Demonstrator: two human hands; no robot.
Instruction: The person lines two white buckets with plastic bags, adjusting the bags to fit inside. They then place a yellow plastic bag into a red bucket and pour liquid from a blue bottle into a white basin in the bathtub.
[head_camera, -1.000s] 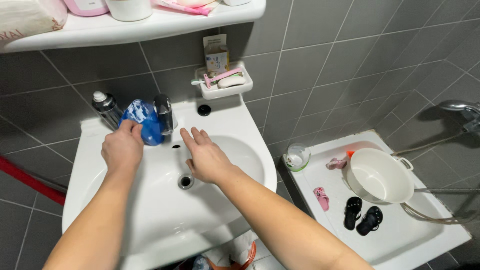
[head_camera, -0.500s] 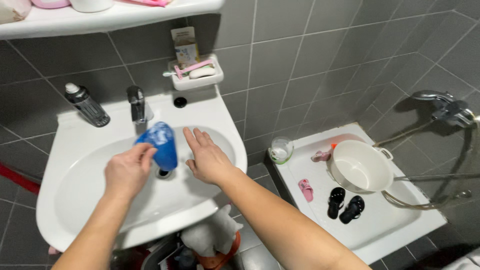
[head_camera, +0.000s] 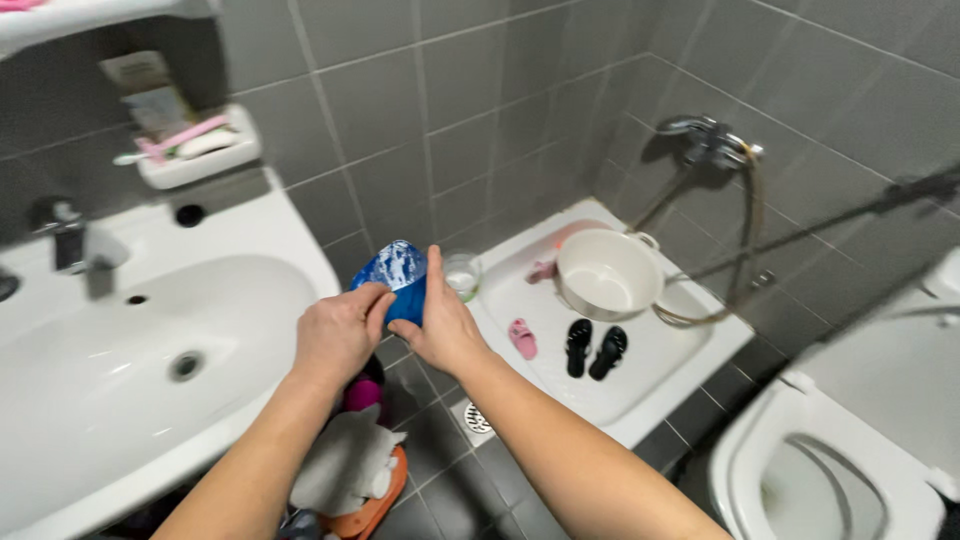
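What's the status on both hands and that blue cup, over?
Left hand and right hand both gripping blue cup. Cup off the sink, above floor. Nothing blocking.

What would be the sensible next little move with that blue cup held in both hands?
Probably carry the blue cup on to the right, toward the shower tray. The left hand and right hand hold it in the air beside the sink, above floor tiles, with the toilet farther right.
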